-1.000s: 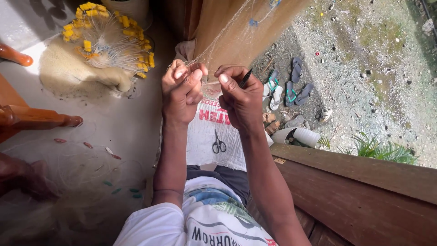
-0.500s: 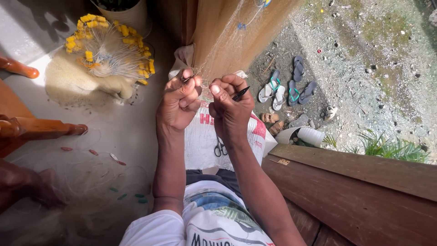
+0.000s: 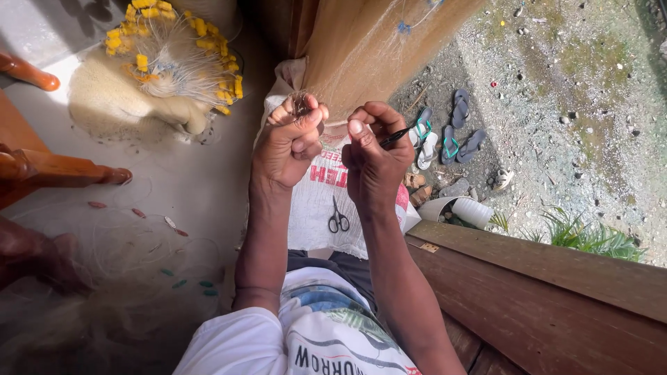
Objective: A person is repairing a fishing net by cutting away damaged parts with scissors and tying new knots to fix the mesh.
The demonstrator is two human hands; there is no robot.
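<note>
Both hands work at the centre of the frame, raised in front of the person's chest. The left hand [image 3: 290, 142] is closed into a fist on a bunched section of fine, pale fishing net [image 3: 361, 48]; a tuft of mesh protrudes above the knuckles. This grip appears to keep the mesh taut for the other hand. The net hangs as a translucent sheet from the top centre of the frame down to the hands.

The right hand [image 3: 375, 156] is curled shut, thumb extended upward. It pinches a thin dark tool [image 3: 396, 135], probably a netting needle, whose tip points toward the right of the frame. The tool sits just beside the gathered mesh, within working reach of it.

A white woven sack [image 3: 316, 201] is spread across the lap below the hands, presumably as a work surface. It carries red block lettering, partly hidden by the forearms. Small black-handled scissors [image 3: 338, 221] lie on the sack, between the forearms, near both hands.

At upper left, a heap of net with yellow floats [image 3: 170, 42] rests on the pale floor. More loose net with small weights lies at lower left. At right centre, several sandals [image 3: 445, 135] sit on the gravel ground, well apart from the work. A white plastic container [image 3: 472, 210] lies tipped beside a wooden plank [image 3: 549, 271].
</note>
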